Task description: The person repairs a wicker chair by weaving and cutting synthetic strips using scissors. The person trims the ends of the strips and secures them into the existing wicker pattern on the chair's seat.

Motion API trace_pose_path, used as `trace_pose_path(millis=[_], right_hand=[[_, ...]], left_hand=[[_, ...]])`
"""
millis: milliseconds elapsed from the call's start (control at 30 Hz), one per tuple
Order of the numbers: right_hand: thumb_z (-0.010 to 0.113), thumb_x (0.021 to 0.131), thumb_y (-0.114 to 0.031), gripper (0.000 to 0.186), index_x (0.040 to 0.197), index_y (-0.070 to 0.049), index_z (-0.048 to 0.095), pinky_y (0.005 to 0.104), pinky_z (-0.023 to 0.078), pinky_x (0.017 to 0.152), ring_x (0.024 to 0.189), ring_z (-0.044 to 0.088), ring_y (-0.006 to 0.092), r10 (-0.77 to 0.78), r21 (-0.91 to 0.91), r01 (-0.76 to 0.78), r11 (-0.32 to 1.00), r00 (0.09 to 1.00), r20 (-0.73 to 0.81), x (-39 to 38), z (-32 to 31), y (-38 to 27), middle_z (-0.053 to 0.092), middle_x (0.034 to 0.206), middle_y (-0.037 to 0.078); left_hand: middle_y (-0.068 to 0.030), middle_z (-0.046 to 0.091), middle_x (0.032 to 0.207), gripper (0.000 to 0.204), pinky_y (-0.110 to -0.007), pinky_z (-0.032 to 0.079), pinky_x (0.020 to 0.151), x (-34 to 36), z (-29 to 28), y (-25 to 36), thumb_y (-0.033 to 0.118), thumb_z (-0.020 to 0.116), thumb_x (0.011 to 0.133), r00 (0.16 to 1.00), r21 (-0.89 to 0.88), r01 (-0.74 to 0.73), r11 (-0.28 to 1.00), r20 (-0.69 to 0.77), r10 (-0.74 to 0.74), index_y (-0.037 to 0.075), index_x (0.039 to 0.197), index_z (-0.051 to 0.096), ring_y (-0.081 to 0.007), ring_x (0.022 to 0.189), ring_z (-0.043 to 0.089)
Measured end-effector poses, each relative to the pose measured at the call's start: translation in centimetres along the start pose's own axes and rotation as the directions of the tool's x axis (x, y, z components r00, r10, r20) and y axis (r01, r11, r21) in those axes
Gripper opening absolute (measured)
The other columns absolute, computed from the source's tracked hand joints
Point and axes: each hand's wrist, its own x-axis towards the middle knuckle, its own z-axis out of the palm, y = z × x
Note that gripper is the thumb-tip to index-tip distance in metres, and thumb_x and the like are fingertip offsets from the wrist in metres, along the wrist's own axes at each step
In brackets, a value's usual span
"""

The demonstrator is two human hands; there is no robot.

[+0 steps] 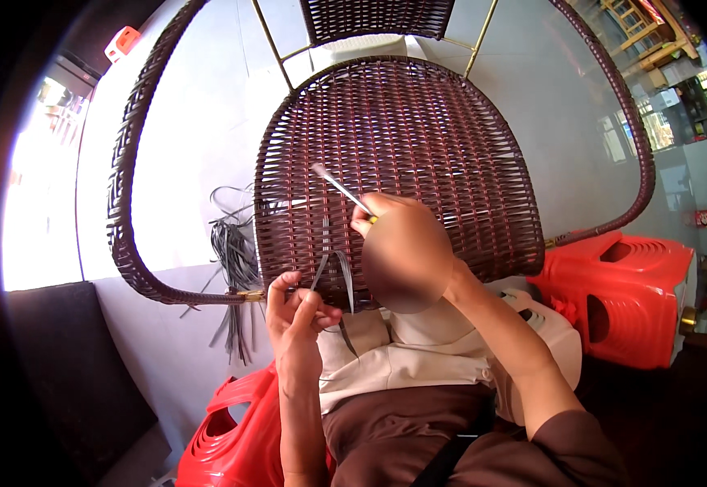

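A dark brown woven chair seat [402, 130] fills the centre. My right hand [390, 227], largely covered by a blurred patch, grips a metal-shafted tool [337, 183] with a bit of yellow handle showing; its shaft points up-left over the weave. My left hand [301, 308] is at the seat's lower-left edge, fingers bent, thumb against a thin grey strip [341, 268] that rises in a bend from the weave and hangs over the front edge. A bundle of loose grey strips [232, 247] lies beside the seat on the left.
The chair's curved woven arms [124, 187] loop out on both sides, with another woven panel [378, 16] beyond. Red plastic stools [646, 292] stand at right and lower left, a beige one [556, 349] beside the right. A dark mat [61, 357] lies lower left; wooden furniture [654, 32] is upper right.
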Motion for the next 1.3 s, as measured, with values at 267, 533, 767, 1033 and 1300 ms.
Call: trace_pose_path(millis=[267,533,767,1033,1300], right_hand=[[0.061,0.073,-0.004,0.004,0.076,-0.001,0.058,0.0385,0.05,0.062,0.068,0.06,0.0279,-0.108,-0.098,0.114,0.989,0.992,0.063,2.3,3.7,0.6,0.056,0.079,0.011],[0.064,0.07,-0.004,0.008,0.076,-0.001,0.06,0.0376,0.049,0.061,0.064,0.059,0.0266,-0.13,-0.105,0.139,0.985,0.988,0.086,2.5,4.2,0.9,0.056,0.075,0.011],[0.061,0.073,-0.003,0.007,0.072,0.002,0.056,0.0381,0.048,0.064,0.065,0.058,0.0266,-0.042,0.024,0.037,0.999,0.965,0.258,3.9,3.4,0.7,0.057,0.068,0.015],[0.054,0.075,0.005,0.014,0.087,0.004,0.049,0.0371,0.05,0.059,0.067,0.058,0.0288,-0.282,-0.167,0.319,0.933,0.935,0.215,2.7,4.1,0.6,0.049,0.08,0.015],[0.051,0.077,0.004,0.018,0.093,0.002,0.047,0.031,0.055,0.051,0.064,0.062,0.0266,-0.428,-0.291,0.462,0.838,0.887,0.175,2.0,4.2,0.1,0.051,0.083,0.016]], left_hand=[[-0.0001,0.048,0.068,0.027,-0.035,0.048,0.078,-1.3,-2.2,-0.3,0.006,0.056,0.084,0.977,-0.396,-0.106,0.912,0.127,0.169,0.006,0.109,0.044,-0.0131,0.061,0.052],[0.0002,0.049,0.072,0.024,-0.023,0.044,0.064,-2.2,-2.2,0.1,0.008,0.056,0.082,0.956,0.005,-0.291,0.957,0.044,0.291,0.003,0.102,0.045,-0.0072,0.057,0.046],[-0.0001,0.049,0.069,0.026,-0.017,0.032,0.052,-2.1,-2.9,0.0,0.009,0.056,0.082,0.923,0.194,-0.385,0.902,0.069,0.379,-0.001,0.103,0.045,-0.0055,0.059,0.043],[-0.0011,0.05,0.068,0.024,-0.017,0.034,0.054,-2.4,-2.0,0.9,0.005,0.053,0.083,0.918,0.263,-0.395,0.88,0.084,0.387,-0.004,0.104,0.046,-0.0057,0.059,0.043],[-0.0029,0.053,0.071,0.022,-0.019,0.037,0.058,-2.5,-1.7,1.3,0.004,0.052,0.084,0.923,0.284,-0.381,0.88,0.066,0.379,-0.003,0.104,0.047,-0.0069,0.063,0.047]])
